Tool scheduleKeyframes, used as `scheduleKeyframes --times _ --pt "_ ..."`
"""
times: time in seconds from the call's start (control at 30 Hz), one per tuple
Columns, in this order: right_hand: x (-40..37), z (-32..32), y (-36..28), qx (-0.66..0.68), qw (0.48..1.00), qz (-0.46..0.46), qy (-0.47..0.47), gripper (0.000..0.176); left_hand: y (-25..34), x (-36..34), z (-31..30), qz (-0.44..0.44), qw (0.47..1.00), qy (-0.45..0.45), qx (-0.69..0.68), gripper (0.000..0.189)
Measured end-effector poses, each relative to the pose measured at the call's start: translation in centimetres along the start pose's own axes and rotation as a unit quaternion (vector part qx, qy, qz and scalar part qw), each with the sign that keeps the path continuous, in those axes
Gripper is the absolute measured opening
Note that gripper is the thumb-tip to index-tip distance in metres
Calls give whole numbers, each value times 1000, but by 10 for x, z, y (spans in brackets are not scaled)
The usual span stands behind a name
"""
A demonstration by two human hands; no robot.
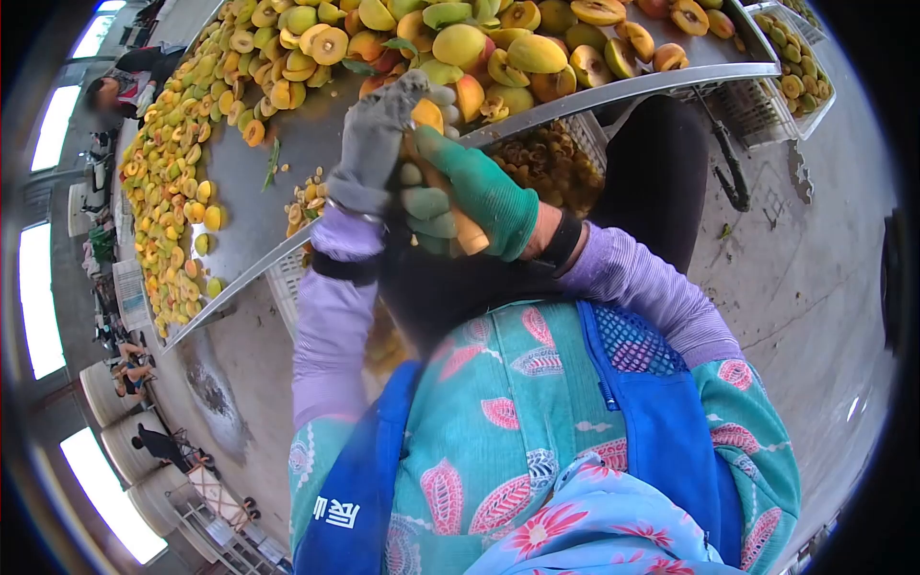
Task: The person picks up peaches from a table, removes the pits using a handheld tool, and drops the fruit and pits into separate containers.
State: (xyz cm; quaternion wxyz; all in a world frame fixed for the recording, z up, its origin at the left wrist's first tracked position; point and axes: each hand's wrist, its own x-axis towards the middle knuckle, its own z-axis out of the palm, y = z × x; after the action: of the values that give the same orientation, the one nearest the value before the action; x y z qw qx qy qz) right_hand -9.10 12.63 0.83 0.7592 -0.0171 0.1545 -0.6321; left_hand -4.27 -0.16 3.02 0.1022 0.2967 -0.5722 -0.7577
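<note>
My left hand [379, 139], in a grey glove, is closed around an orange-yellow apricot [427, 115] at the edge of the metal table. In a green and grey glove, my right hand [484, 187] is wrapped round a wooden-handled tool [470, 233]. The tool's working end is hidden by the hands and the fruit. Both hands are close together, almost touching. Just beyond them is a heap of apricots [460, 46], some whole and some halved, with a few green leaves among them.
The metal table [264, 216] has a raised rim and more fruit along its left side. Below it stands a crate of brownish scraps [546, 158]. Fruit fills a white crate [805, 110] at right. A person [129, 86] is at the far left; others sit farther back.
</note>
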Motion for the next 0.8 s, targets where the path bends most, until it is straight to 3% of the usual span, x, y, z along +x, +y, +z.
scheduleKeyframes --times 0.07,0.13,0.2,0.23,0.27,0.3,0.4,0.43,0.5,0.53,0.57,0.63,0.7,0.8 --pt "-2 1 2 -47 999 -15 13 40 2 10 -9 13 993 -104 44 35" --pt "-4 -4 1 64 992 0 -107 40 0 12 -11 20 987 -159 26 37" --pt "-3 -12 -1 167 961 47 -214 39 -5 -9 8 20 990 -16 -138 37" --pt "-3 -11 2 150 955 65 -246 37 -5 -19 12 18 975 55 -215 38" --pt "-4 -8 6 133 948 81 -277 36 -22 -22 -7 28 948 -11 -316 40" --pt "-9 -6 10 116 940 99 -305 34 -42 -33 -31 177 979 96 -13 39" --pt "-38 -20 -5 82 983 138 -90 32 -29 -110 -66 103 974 196 38 31" --pt "-38 -34 -10 83 986 143 -22 32 -15 -107 -91 40 953 217 206 32" --pt "-30 -63 -11 73 989 126 36 30 1 -97 -113 -100 822 245 505 33" --pt "-27 -59 -10 65 982 132 116 36 11 -78 -105 -22 825 246 508 33" --pt "-26 -48 -9 50 987 123 93 36 28 -53 -82 56 823 245 510 34" --pt "-26 -35 -9 18 994 97 45 37 27 18 -85 108 753 163 629 37" --pt "-28 -31 -9 -4 997 52 58 39 12 88 -70 50 667 177 722 35" --pt "-38 -23 -16 -12 991 18 131 41 35 118 -86 -19 636 40 771 37"
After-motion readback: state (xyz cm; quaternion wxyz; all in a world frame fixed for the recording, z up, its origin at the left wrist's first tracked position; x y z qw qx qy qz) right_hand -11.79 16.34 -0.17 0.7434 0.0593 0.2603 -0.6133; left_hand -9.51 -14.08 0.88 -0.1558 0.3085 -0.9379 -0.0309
